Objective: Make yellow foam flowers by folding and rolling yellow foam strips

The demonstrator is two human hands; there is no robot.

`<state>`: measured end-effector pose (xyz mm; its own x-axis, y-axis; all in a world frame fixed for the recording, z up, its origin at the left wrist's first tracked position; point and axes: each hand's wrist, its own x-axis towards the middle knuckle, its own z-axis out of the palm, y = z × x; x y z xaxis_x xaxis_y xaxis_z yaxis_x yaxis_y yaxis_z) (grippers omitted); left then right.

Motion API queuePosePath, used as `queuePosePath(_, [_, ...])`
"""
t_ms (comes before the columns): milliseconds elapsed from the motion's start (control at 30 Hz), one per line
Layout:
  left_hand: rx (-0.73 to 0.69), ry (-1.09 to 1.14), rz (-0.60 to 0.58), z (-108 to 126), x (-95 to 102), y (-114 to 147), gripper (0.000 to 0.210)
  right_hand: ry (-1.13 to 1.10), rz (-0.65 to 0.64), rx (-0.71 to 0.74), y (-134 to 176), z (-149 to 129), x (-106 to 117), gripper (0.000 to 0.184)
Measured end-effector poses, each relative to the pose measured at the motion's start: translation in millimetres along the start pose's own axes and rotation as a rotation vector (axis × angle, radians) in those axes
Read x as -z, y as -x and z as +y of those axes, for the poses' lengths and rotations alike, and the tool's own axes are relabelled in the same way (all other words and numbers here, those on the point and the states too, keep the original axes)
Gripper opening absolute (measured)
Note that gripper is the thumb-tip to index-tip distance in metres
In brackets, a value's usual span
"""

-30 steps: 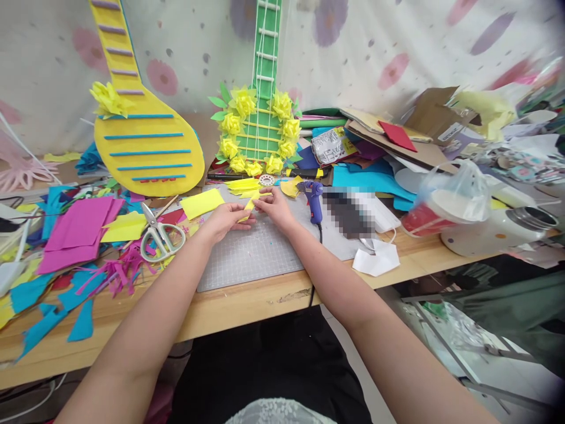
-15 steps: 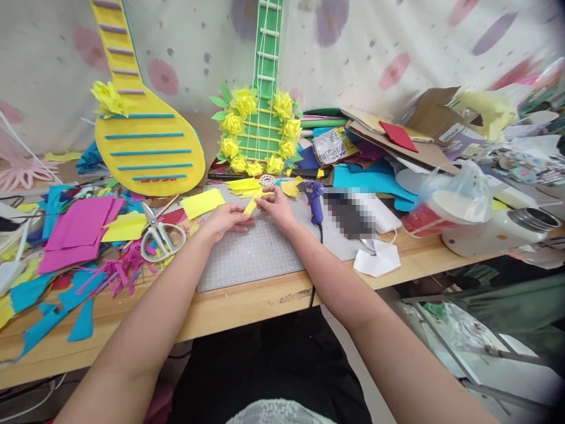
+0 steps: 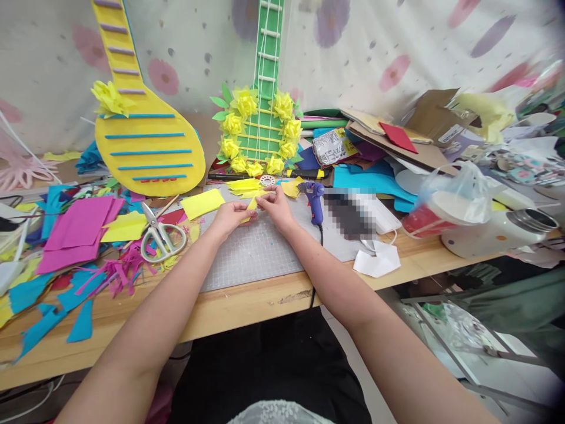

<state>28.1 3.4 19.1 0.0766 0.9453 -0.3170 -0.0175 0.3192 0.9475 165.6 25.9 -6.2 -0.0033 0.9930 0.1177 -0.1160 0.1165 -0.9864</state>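
Note:
Between my two hands is a small strip of yellow crepe paper point(image 3: 252, 204), held above the grey cutting mat point(image 3: 251, 259). My left hand point(image 3: 232, 219) pinches its left side, and the fingers of my right hand point(image 3: 276, 207) close on its right side. Just behind them lie cut yellow paper pieces point(image 3: 244, 186). A blue glue gun point(image 3: 314, 201) rests to the right of my right hand. Left of my left hand are a folded yellow sheet point(image 3: 202, 204) and scissors point(image 3: 161, 235) with pale handles.
A yellow lute-shaped cutout point(image 3: 150, 138) and a green one point(image 3: 265, 132) ringed with yellow paper flowers lean at the back. Magenta sheets point(image 3: 75, 229) and paper scraps cover the left. On the right stand a bagged red cup point(image 3: 441, 209) and a white bottle point(image 3: 494, 232).
My hands have drawn closer together, and less of the yellow strip shows between them. The left fingers have curled in around it. Other things on the table stay where they were.

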Motion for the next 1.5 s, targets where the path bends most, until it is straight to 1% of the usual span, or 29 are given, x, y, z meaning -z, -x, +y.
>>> queuePosePath(167, [0.021,-0.014,-0.018,0.4,1.3,0.5,0.023,-0.06,0.027,-0.003,-0.1,0.0,2.3,0.035])
queuePosePath(267, [0.049,-0.02,-0.044,1.9,2.2,0.7,0.022,-0.063,0.036,-0.014,-0.5,0.6,3.9,0.038])
queuePosePath(367, [0.061,-0.016,-0.041,3.0,2.6,0.7,0.021,-0.063,0.033,-0.029,0.6,-1.6,4.5,0.041])
queuePosePath(433, [0.062,-0.013,-0.028,3.2,2.6,0.9,0.021,-0.082,0.014,-0.055,2.2,-4.3,3.7,0.045])
queuePosePath(500, [0.057,-0.006,-0.023,3.1,2.5,1.1,0.024,-0.102,-0.038,-0.093,3.9,-6.3,1.9,0.051])
queuePosePath(567, [0.046,-0.005,-0.039,2.6,2.6,1.0,0.027,-0.095,-0.108,-0.13,4.9,-6.3,-0.4,0.057])
queuePosePath(633, [0.036,-0.021,-0.066,1.9,3.1,0.6,0.031,-0.059,-0.132,-0.143,4.8,-4.6,-2.0,0.058])
queuePosePath(733, [0.032,-0.048,-0.09,0.7,4.2,-0.5,0.034,-0.019,-0.077,-0.131,3.8,-2.7,-1.6,0.056])
queuePosePath(900, [0.049,-0.054,-0.103,-0.3,6.2,-1.7,0.032,-0.039,0.005,-0.13,4.0,-6.8,2.8,0.046])
queuePosePath(1100, [0.055,-0.076,-0.107,-0.7,7.4,-2.4,0.027,-0.124,-0.043,-0.177,2.6,-8.5,3.7,0.027])
queuePosePath(1200, [0.051,-0.086,-0.114,-1.5,8.1,-3.3,0.027,-0.181,-0.051,-0.196,1.8,-8.5,3.5,0.024])
queuePosePath(1367, [0.05,-0.088,-0.124,-2.3,8.5,-3.9,0.026,-0.184,-0.053,-0.189,1.5,-8.8,4.4,0.02])
queuePosePath(1500, [0.062,-0.098,-0.129,-1.8,8.8,-3.4,0.028,-0.161,-0.013,-0.159,-1.0,-7.2,6.4,0.02])
